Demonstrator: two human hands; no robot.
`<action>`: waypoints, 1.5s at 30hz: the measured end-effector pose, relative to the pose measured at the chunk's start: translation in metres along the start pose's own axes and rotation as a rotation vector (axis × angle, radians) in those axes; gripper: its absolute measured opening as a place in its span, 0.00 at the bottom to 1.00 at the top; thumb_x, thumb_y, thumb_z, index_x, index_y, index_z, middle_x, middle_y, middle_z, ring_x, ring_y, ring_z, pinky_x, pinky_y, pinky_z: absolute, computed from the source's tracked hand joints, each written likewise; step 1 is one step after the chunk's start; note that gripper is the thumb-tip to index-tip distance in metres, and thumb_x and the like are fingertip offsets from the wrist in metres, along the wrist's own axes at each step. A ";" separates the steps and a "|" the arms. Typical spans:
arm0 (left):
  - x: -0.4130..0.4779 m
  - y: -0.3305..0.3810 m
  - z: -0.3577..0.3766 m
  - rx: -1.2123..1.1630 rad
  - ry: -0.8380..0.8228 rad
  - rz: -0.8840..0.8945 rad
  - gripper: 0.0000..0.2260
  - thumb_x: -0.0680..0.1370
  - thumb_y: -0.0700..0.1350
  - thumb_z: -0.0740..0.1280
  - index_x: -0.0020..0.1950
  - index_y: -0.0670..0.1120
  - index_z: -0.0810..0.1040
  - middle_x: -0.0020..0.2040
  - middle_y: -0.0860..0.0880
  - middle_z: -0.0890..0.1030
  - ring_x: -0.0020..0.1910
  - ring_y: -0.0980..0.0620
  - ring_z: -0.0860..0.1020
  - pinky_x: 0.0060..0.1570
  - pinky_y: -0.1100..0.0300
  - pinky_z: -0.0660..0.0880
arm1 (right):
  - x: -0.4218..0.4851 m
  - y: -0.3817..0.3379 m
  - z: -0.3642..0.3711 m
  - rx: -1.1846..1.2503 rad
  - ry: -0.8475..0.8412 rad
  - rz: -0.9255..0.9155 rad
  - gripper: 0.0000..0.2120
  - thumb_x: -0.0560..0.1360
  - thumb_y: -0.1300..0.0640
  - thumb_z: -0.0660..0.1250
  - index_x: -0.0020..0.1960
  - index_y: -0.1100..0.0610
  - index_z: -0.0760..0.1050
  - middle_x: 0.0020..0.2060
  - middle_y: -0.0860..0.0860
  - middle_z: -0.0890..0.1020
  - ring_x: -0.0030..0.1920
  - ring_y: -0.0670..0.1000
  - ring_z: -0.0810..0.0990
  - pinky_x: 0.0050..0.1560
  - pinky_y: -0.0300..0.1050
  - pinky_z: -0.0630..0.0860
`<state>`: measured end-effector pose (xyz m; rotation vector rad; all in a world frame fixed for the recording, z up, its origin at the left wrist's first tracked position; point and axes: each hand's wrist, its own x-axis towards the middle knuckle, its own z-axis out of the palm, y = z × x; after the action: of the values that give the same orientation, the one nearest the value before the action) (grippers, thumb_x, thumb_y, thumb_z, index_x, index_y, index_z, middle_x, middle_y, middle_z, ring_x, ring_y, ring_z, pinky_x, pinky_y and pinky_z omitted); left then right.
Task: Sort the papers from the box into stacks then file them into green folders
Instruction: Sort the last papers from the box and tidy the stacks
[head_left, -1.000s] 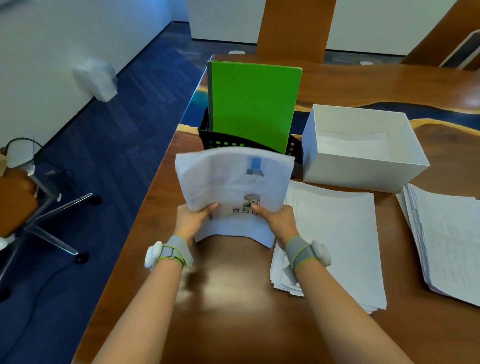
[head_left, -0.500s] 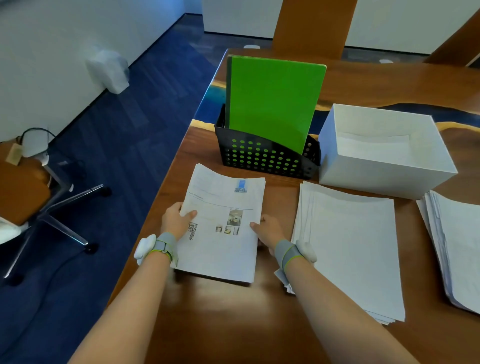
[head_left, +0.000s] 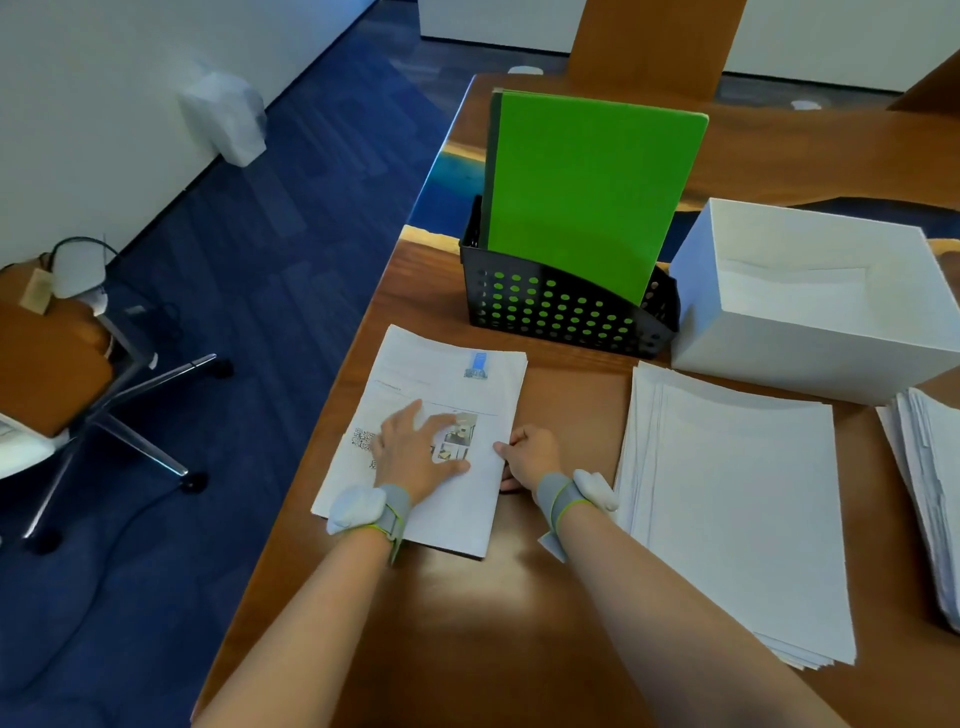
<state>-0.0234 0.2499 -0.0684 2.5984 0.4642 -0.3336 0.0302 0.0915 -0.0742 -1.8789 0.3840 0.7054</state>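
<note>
A stack of printed papers (head_left: 441, 384) with small photos and a blue logo lies flat near the table's left edge. My left hand (head_left: 415, 452) rests on top of it with fingers spread flat. My right hand (head_left: 530, 457) grips the stack's right edge, thumb on top and fingers curled under. Green folders (head_left: 587, 192) stand upright in a black perforated file holder (head_left: 561, 312) behind the stack. The white box (head_left: 810, 332) sits to the right of the holder, with a sheet lying inside.
A second paper stack (head_left: 737, 509) lies right of my right arm, and a third (head_left: 930, 483) sits at the frame's right edge. The wooden table (head_left: 467, 649) drops off on the left to blue floor, where an office chair (head_left: 62, 374) stands.
The printed stack went from held upright in both hands to lying flat on the table. My left hand then moved from its left edge onto its top.
</note>
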 end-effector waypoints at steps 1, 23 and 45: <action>0.000 0.000 0.004 0.033 -0.043 -0.008 0.31 0.68 0.61 0.72 0.69 0.63 0.66 0.77 0.50 0.53 0.75 0.46 0.50 0.71 0.45 0.50 | 0.000 0.001 0.001 -0.003 0.006 -0.001 0.12 0.76 0.64 0.66 0.38 0.55 0.66 0.35 0.57 0.77 0.26 0.55 0.76 0.22 0.45 0.77; -0.042 0.127 0.052 -0.266 0.009 0.137 0.20 0.76 0.49 0.68 0.66 0.47 0.71 0.66 0.45 0.69 0.66 0.45 0.65 0.65 0.58 0.61 | -0.035 0.054 -0.144 -0.306 0.524 -0.348 0.08 0.75 0.60 0.65 0.54 0.61 0.76 0.51 0.58 0.78 0.54 0.57 0.76 0.51 0.47 0.70; -0.059 0.231 0.126 -0.675 -0.173 -0.265 0.30 0.76 0.41 0.69 0.73 0.38 0.60 0.69 0.39 0.69 0.67 0.41 0.70 0.65 0.51 0.69 | -0.043 0.133 -0.278 -0.171 0.420 0.101 0.31 0.76 0.51 0.67 0.70 0.69 0.62 0.69 0.63 0.66 0.70 0.62 0.65 0.69 0.52 0.63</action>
<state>-0.0085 -0.0190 -0.0633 1.8424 0.7163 -0.4021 0.0040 -0.2191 -0.0651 -2.1847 0.7073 0.4137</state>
